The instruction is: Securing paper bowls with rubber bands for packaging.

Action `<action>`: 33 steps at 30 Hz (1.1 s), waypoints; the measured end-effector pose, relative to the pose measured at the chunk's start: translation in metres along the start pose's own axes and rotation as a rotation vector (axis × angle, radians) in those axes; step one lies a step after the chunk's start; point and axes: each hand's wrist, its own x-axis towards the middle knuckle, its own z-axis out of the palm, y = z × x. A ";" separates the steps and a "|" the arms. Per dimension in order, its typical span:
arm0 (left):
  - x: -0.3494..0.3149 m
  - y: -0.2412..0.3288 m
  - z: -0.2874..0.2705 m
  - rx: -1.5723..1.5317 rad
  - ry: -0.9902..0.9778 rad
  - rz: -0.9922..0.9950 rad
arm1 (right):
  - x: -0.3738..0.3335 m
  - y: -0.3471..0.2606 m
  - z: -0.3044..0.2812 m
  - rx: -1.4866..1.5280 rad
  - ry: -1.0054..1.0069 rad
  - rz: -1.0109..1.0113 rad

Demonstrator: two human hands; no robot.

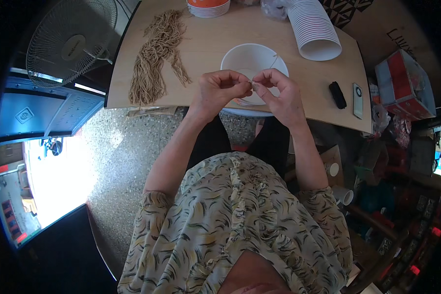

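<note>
My left hand [215, 93] and my right hand [282, 98] meet over the near edge of the table, thumbs and forefingers pinched together. What sits between the fingertips is too small to make out. Right behind them stands a white paper tub [235, 54], its opening partly hidden by my hands. A thin pale string [275, 60] lies over the tub's right rim. To the left, a tangled heap of tan strings [154, 59] spreads on the tabletop, its loose ends reaching the front edge.
Nested white paper tubs [314, 29] lie on their side at the back right, near an orange-and-white tub stack [208, 9]. A black pouch [337, 95] and a phone [357, 100] rest on the table's right. A fan [73, 46] stands left; a red-and-white carton [404, 83] is at right.
</note>
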 end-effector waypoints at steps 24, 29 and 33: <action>0.002 -0.003 -0.001 -0.049 -0.041 0.004 | 0.006 0.008 -0.011 0.078 -0.148 0.055; 0.002 0.000 0.000 0.002 -0.031 0.011 | 0.008 0.005 -0.016 0.076 -0.186 0.059; 0.001 0.003 -0.001 0.086 -0.039 0.019 | 0.012 0.010 -0.019 0.046 -0.233 0.049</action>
